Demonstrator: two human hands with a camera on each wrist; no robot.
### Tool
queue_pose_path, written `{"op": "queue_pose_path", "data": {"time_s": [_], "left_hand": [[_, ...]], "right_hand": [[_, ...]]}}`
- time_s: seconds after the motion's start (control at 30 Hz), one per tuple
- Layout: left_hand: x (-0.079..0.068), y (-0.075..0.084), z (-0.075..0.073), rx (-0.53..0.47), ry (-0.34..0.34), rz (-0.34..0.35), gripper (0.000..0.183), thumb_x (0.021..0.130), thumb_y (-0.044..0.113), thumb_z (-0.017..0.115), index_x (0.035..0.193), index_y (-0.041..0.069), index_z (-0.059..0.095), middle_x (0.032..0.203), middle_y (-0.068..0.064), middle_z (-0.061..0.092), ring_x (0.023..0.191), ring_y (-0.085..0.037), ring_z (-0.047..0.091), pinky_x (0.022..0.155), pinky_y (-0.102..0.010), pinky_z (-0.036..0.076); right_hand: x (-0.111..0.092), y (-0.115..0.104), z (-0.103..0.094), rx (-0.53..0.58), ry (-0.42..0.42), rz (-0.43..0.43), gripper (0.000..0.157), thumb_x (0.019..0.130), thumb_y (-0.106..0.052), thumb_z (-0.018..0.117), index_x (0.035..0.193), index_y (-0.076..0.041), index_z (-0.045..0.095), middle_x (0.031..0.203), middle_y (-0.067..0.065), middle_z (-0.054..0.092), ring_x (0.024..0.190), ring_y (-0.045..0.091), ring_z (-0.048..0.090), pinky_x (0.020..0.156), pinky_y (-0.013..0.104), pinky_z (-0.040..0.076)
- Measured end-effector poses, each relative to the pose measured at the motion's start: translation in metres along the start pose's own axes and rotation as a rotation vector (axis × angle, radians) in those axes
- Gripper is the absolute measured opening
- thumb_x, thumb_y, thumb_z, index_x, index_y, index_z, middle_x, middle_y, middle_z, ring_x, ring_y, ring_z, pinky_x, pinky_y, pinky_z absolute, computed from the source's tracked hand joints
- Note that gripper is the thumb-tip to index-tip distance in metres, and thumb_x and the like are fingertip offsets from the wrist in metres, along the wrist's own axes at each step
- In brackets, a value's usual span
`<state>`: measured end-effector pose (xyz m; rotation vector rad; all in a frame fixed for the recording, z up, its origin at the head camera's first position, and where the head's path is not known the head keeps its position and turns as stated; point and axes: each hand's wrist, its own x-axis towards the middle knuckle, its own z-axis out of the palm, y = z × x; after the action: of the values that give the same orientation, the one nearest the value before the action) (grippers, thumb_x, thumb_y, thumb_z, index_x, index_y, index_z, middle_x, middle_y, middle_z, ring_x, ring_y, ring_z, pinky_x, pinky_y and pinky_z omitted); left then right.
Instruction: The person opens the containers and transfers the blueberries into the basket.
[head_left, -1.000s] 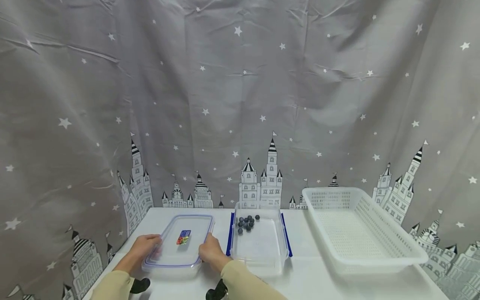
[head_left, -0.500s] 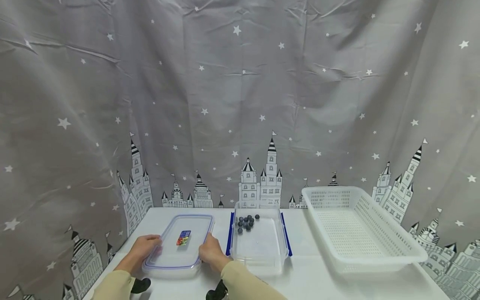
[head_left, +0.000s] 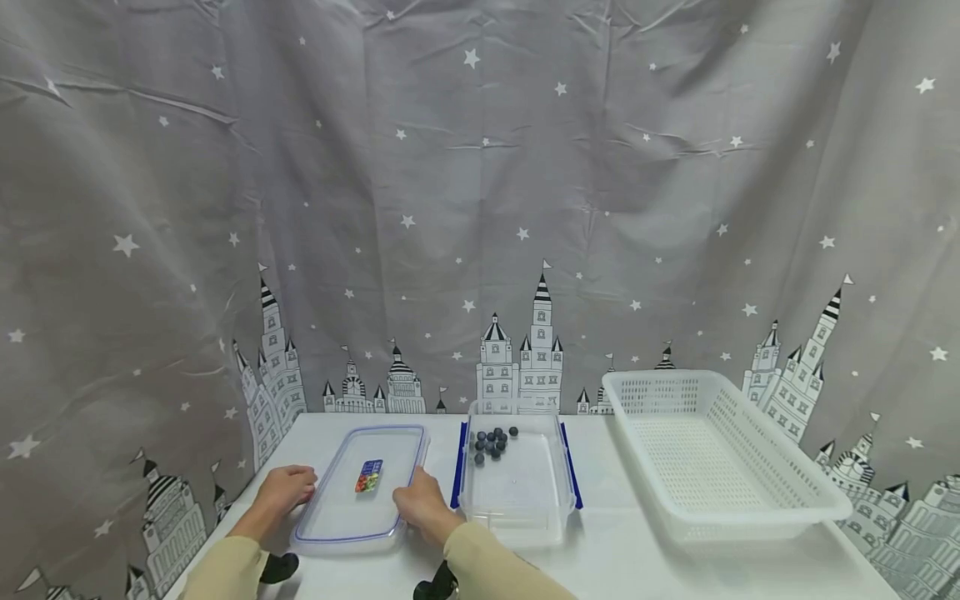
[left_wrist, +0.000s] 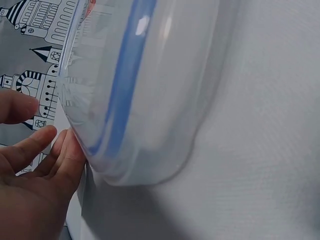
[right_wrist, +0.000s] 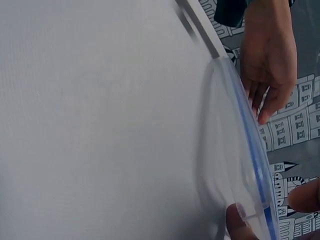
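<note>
Fingers (head_left: 303,477) of the left hand (head_left: 281,492) loosely extended, gripping nothing, just beside the left edge of a clear rectangular plastic container with blue-ringed lid (head_left: 397,454); contact unclear. Half a second ago they held that edge, so the hand has eased outward. Container is at the left of the tabletop, near-left corner shifted slightly; whether its base sits flat, cannot tell. Small colourful label (head_left: 369,476) on the lid. Right hand (head_left: 423,502) still grips the container's right edge, fingers curled there. Next, an open clear rectangular plastic box with dark-blue side flaps (head_left: 528,492), a cluster of small round dark-blue berries (head_left: 496,454) toward its far-left part, unchanged. Far right, large white perforated rectangular plastic basket (head_left: 765,527), same place. Surface: plain white tabletop (head_left: 611,533). Room: grey fabric curtain (head_left: 450,183) behind and at both sides, white stars, black-and-white castles (head_left: 542,350) along the bottom. Beige sleeves (head_left: 498,565) on both arms.
</note>
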<state>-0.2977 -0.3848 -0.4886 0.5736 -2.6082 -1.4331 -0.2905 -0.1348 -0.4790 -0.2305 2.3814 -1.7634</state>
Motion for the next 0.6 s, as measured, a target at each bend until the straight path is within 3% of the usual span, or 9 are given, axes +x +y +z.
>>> {"op": "queue_pose_path", "data": {"time_s": [0.27,0.6], "left_hand": [[-0.002,0.003,0.002,0.025,0.001,-0.012,0.053,0.096,0.018,0.048,0.133,-0.021,0.048,0.124,-0.036,0.058,0.104,-0.039,0.065,0.089,-0.044,0.055],[-0.007,0.012,0.002,0.06,0.023,0.024,0.055,0.096,0.021,0.047,0.133,-0.02,0.048,0.127,-0.038,0.056,0.104,-0.041,0.066,0.084,-0.041,0.057]], "right_hand": [[-0.01,-0.011,-0.002,-0.035,-0.001,0.02,0.07,0.083,-0.01,0.065,0.143,0.015,0.041,0.145,0.036,0.044,0.137,0.051,0.042,0.113,0.059,0.032],[-0.019,-0.018,-0.003,-0.147,-0.018,-0.05,0.07,0.081,-0.016,0.068,0.142,0.012,0.048,0.145,0.034,0.046,0.138,0.05,0.041,0.115,0.057,0.031]]}}
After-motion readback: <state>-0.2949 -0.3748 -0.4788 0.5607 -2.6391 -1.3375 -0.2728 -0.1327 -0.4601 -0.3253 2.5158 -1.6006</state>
